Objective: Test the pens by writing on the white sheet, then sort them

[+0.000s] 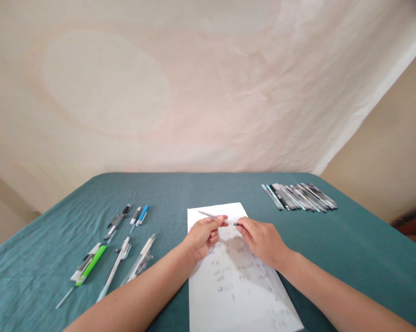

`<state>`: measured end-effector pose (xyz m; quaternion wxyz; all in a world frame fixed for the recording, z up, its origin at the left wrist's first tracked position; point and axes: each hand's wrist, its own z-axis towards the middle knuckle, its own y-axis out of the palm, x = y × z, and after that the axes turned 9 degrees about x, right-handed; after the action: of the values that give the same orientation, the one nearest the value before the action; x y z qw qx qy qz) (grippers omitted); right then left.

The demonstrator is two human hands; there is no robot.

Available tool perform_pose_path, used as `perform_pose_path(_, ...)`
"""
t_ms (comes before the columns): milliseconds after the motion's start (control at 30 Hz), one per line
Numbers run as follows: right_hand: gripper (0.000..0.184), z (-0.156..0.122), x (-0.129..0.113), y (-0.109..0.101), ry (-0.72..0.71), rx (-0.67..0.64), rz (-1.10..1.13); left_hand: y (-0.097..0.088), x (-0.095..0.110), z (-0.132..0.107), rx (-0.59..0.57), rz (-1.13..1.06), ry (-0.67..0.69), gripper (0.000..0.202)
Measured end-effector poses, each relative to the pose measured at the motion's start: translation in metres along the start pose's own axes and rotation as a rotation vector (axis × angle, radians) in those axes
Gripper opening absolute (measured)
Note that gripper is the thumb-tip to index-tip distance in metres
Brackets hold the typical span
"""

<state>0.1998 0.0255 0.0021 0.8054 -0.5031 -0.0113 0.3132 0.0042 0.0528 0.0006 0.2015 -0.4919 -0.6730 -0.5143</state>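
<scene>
Both hands meet over the paper sheet (235, 281) at near centre of the head view. Our left hand (204, 235) pinches a thin pen refill (217, 217) between thumb and fingertips, fingers curled narrow around it. Our right hand (261, 240) grips the same refill at its right end, thumb and forefinger closed on the darker tip. We see the refill lying nearly level, slightly tilted, its far-left end poking out past the left hand and hovering just above the sheet's far edge.

Sheet is white, with faint handwriting in rows, lying on the teal tablecloth (349, 249); both forearms come in from the near edge across it.

Left side: loose pens and parts scattered. A green-and-white pen (90, 266) sits nearest the left edge, two clear pens (127, 265) just right of it, a blue-capped piece (142, 215) and dark pens (117, 221) farther back. All well apart from the hands.

Far right: a tidy row of pens (300, 196) lying side by side, touching one another.

Behind the table hangs a pale cloth backdrop (194, 92).
</scene>
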Motion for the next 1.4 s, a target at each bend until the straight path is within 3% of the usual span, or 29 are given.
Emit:
perform_pose_path(167,0.026,0.0006,-0.0017,-0.0022,0.054,-0.038,0.075,0.0023,0.0,-0.004,-0.008,0.022,0.013,0.023)
perform_pose_path(400,0.033,0.0033,-0.0027,0.0015,0.497,-0.352,0.805,0.0041,0.0034,-0.0061,-0.003,0.045,0.039,0.029)
perform_pose_path(467,0.034,0.0037,-0.0036,0.0012,0.457,-0.3,0.734,0.0045,0.0053,-0.0061,0.005,0.032,0.037,0.029)
perform_pose_path(567,0.03,0.0016,-0.0051,0.0006,0.226,-0.117,0.326,0.0038,0.0059,-0.0052,0.011,0.003,0.036,0.027)
perform_pose_path(667,0.024,-0.0018,-0.004,0.0018,0.039,-0.045,0.041,0.0024,0.0042,-0.0039,-0.003,-0.002,0.024,0.024)
perform_pose_path(967,0.021,-0.0008,-0.0017,-0.0032,-0.147,0.044,-0.158,0.0032,0.0062,-0.0054,-0.019,0.016,-0.015,0.026)
perform_pose_path(1167,0.024,-0.0014,-0.0026,-0.0039,-0.111,-0.002,-0.138,0.0024,0.006,-0.0052,0.006,0.02,-0.001,0.03)
perform_pose_path(1400,0.028,-0.0008,-0.0036,-0.0076,0.127,-0.074,0.11,0.0036,0.005,-0.0077,-0.021,0.035,0.023,0.03)
